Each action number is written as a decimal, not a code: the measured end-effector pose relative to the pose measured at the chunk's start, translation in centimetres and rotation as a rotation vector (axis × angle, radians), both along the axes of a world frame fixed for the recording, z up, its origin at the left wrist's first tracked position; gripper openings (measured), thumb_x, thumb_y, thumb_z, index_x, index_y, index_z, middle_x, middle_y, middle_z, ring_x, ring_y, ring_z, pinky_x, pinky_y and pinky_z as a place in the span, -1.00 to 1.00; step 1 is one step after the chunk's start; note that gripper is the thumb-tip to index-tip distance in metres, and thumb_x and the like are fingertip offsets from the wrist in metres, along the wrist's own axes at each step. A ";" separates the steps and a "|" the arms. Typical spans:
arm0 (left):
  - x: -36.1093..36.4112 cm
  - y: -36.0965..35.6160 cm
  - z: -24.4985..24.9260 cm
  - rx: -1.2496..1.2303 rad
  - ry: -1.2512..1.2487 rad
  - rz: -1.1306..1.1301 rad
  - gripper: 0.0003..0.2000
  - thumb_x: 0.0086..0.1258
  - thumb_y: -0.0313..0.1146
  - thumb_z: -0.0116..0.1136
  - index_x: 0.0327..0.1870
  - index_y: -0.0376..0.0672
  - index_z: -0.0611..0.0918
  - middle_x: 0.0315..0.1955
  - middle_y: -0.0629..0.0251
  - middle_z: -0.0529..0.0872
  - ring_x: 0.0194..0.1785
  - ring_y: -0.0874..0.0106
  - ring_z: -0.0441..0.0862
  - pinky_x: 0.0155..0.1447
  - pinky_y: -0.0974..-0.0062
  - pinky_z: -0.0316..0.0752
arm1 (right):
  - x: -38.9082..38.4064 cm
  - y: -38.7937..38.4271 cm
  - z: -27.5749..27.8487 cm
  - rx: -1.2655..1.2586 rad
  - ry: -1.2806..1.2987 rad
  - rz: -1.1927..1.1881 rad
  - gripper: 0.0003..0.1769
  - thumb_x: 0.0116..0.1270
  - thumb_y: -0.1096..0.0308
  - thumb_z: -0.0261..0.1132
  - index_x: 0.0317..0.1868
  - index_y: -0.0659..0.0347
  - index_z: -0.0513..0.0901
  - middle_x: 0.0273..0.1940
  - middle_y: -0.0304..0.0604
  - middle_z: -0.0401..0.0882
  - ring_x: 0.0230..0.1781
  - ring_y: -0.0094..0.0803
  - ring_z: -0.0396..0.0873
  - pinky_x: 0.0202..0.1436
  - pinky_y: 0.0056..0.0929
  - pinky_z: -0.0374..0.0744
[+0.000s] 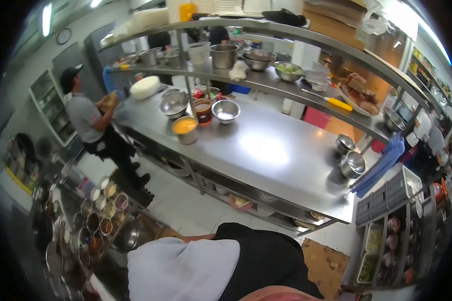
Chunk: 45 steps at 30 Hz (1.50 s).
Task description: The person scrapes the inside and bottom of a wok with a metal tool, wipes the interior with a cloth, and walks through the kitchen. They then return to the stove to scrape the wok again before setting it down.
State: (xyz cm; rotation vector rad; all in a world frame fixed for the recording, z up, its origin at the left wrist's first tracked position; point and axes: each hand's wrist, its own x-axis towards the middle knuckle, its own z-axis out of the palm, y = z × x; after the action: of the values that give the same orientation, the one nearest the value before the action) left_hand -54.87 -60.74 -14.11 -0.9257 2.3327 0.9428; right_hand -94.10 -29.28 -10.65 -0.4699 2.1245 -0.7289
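Stainless-steel tabletop [266,150] runs diagonally across centre frame, beneath a steel shelf [271,83] loaded with pots and bowls. Co-worker [93,125] in grey shirt and dark cap stands at upper left, by the tabletop's far end. Wearer's pale sleeve [183,271] and black apron [266,258] fill bottom centre; neither hand is in frame, so the grip cannot be told. Round condiment tins [98,215] cluster at lower left, nearest the sleeve. Tub of orange sauce [185,128] stands on the tabletop near a steel bowl [175,104].
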 end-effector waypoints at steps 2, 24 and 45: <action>-2.3 1.9 2.3 -0.019 0.111 0.028 -0.52 0.46 0.11 0.24 -0.01 -0.16 0.85 0.09 -0.03 0.81 0.18 -0.04 0.74 0.29 0.10 0.60 | -0.2 -0.6 -0.3 -0.009 0.001 0.028 -0.48 0.55 -0.03 0.32 0.11 0.32 0.79 -0.15 -0.07 0.83 -0.17 -0.18 0.78 -0.04 -0.09 0.73; 15.5 12.6 2.8 0.083 -0.222 0.366 -0.40 0.46 0.24 0.22 0.04 -0.21 0.85 0.20 -0.08 0.78 0.27 -0.09 0.71 0.39 0.04 0.57 | 0.1 -2.7 -0.6 -0.038 -0.031 0.053 -0.51 0.55 0.01 0.32 0.06 0.35 0.80 -0.21 -0.09 0.82 -0.19 -0.23 0.76 -0.05 -0.14 0.70; -20.8 -18.0 6.8 0.105 -0.257 -0.636 -0.29 0.43 0.22 0.30 0.37 -0.21 0.71 0.36 -0.08 0.70 0.43 0.00 0.64 0.52 0.16 0.49 | 19.0 8.0 -14.8 -0.016 0.086 -0.652 -0.57 0.54 0.06 0.37 0.06 0.31 0.80 -0.31 -0.12 0.76 -0.35 -0.37 0.69 -0.21 -0.28 0.66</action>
State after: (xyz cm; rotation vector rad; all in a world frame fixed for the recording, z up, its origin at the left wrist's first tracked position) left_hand -75.66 -78.69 -7.27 -0.2071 2.1184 0.6247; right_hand -75.12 -21.31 -25.47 0.2115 2.3673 -1.0958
